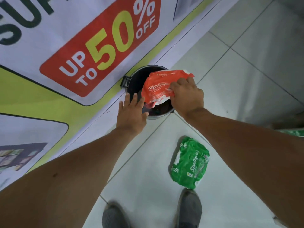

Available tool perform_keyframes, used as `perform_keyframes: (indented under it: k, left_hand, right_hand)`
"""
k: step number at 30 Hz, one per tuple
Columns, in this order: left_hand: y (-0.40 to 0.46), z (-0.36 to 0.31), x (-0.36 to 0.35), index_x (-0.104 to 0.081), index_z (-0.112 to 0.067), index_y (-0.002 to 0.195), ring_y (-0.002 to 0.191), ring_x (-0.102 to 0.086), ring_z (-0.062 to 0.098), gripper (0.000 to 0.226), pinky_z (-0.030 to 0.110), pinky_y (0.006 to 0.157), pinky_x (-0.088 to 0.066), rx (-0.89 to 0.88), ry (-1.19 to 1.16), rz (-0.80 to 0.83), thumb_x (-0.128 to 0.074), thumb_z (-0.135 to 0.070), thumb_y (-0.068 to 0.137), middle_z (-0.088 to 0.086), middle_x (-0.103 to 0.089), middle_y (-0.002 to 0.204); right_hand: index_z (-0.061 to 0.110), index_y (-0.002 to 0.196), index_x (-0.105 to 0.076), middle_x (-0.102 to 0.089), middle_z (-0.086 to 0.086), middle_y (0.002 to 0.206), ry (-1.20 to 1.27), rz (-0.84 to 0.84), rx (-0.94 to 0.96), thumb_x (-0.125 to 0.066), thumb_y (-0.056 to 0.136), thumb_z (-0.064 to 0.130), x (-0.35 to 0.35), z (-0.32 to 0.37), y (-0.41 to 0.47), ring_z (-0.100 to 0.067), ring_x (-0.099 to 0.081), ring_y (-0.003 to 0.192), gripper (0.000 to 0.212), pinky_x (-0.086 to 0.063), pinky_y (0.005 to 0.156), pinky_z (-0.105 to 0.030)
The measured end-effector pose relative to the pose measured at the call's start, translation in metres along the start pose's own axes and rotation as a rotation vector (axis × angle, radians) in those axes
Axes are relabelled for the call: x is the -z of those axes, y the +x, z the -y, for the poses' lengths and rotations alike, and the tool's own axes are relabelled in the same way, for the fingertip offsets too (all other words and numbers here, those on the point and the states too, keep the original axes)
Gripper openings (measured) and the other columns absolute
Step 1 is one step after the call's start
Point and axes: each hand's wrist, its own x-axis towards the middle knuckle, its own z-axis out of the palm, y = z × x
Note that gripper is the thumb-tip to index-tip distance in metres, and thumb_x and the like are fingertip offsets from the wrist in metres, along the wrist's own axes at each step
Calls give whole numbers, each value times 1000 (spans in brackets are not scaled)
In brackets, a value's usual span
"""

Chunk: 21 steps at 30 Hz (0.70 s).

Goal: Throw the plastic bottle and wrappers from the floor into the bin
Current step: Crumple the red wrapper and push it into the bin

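A round black bin stands on the floor against a banner. Over its mouth my right hand is shut on a crumpled red wrapper, which covers much of the opening. My left hand rests at the bin's near left rim with fingers spread; it seems to touch a dark lid edge, but I cannot tell if it grips it. A green Sprite wrapper lies on the white tiles below my right forearm, just ahead of my right shoe. No plastic bottle is in view.
A large sale banner runs along the left, right behind the bin. White floor tiles spread to the right. My two grey shoes stand at the bottom edge. A bit of green shows at the right edge.
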Motion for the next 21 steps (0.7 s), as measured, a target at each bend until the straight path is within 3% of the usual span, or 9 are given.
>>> perform_keyframes:
  k: [3, 5, 8, 10, 14, 17, 21]
  left_hand:
    - [-10, 15, -7, -25, -20, 162, 159, -7, 38, 66, 56, 128, -12, 0, 4, 19, -46, -42, 104, 13, -21, 171]
    - [-15, 22, -9, -25, -19, 162, 159, -7, 37, 66, 55, 128, -13, 18, 4, 19, -47, -40, 103, 13, -23, 170]
    - [-24, 27, -10, -24, -18, 162, 160, -7, 36, 67, 54, 128, -14, 54, -7, 29, -49, -37, 103, 12, -24, 170]
    - [-34, 26, -12, -26, -17, 161, 159, -10, 35, 66, 54, 128, -16, 69, -20, 14, -50, -35, 102, 11, -26, 169]
    - [-67, 16, -25, -43, -14, 154, 155, -29, 33, 58, 51, 125, -24, 32, -38, -94, -53, -26, 99, 11, -42, 162]
    - [-94, 4, -54, -52, -14, 149, 147, -42, 34, 53, 50, 121, -33, -74, -31, -103, -57, -21, 96, 11, -53, 153]
    - [-118, -18, -104, -50, -17, 150, 142, -47, 29, 53, 43, 116, -39, -116, -66, 68, -57, -25, 98, 7, -55, 151]
  right_hand:
    - [18, 117, -69, -64, -7, 117, -20, 119, 74, -67, 91, 17, -13, 16, 0, -33, -50, 124, 26, -57, 69, -44]
    - [18, 126, -66, -61, -9, 127, 52, 277, 132, -66, 92, 15, -24, 24, -1, -33, -47, 129, 34, -59, 83, -48]
    - [19, 140, -56, -53, -11, 145, 99, 476, 161, -62, 90, 9, -32, 31, -8, -32, -36, 143, 51, -42, 110, -55]
    - [21, 147, -49, -48, -4, 154, 61, 395, 196, -61, 86, 6, -33, 29, -22, -31, -24, 151, 64, -29, 118, -61]
    - [20, 138, -58, -62, -3, 134, 122, 150, 131, -58, 72, 0, -35, 5, -68, -32, -49, 129, 69, -43, 101, -51]
    - [18, 140, -57, -59, -6, 136, 99, 305, 77, -59, 71, 2, -52, -29, -114, -34, -49, 124, 70, -45, 94, -47]
    - [20, 149, -45, -48, -8, 147, 49, 570, 44, -61, 74, 1, -88, -76, -165, -33, -43, 132, 79, -46, 99, -48]
